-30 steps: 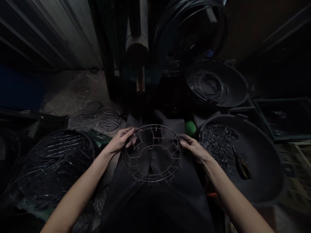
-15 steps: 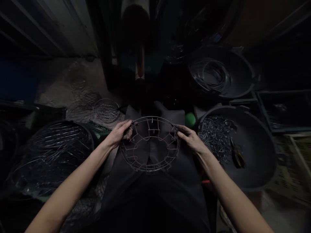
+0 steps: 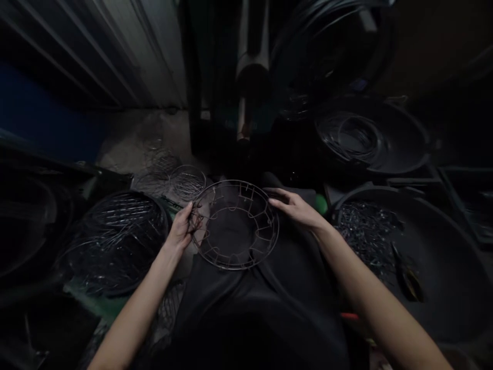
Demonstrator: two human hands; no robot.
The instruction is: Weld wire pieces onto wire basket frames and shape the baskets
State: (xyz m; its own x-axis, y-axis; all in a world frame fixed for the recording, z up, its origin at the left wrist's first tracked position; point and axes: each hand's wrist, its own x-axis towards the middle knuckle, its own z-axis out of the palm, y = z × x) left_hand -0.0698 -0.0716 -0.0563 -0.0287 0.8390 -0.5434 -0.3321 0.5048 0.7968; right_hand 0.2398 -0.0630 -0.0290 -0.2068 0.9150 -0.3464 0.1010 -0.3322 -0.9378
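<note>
A round wire frame, with outer rings, a smaller inner ring and short bent wires joining them, is held above my lap. My left hand is closed around its left rim, fingers partly hidden behind the wires. At the upper right rim, my right hand has the wire between thumb and fingers, which are fairly straight. Dark cloth over my legs lies under the frame.
At right stands a wide dark basin with small metal pieces and pliers. Behind it, another basin holds coiled wire. A bag-lined tub of wire pieces is at left. Wire rings lie on the floor. A machine post rises ahead.
The wire frame has turned and tilted, its left side raised, with both hands still at its rim. The view has shifted, so the surroundings appear farther right and lower.
</note>
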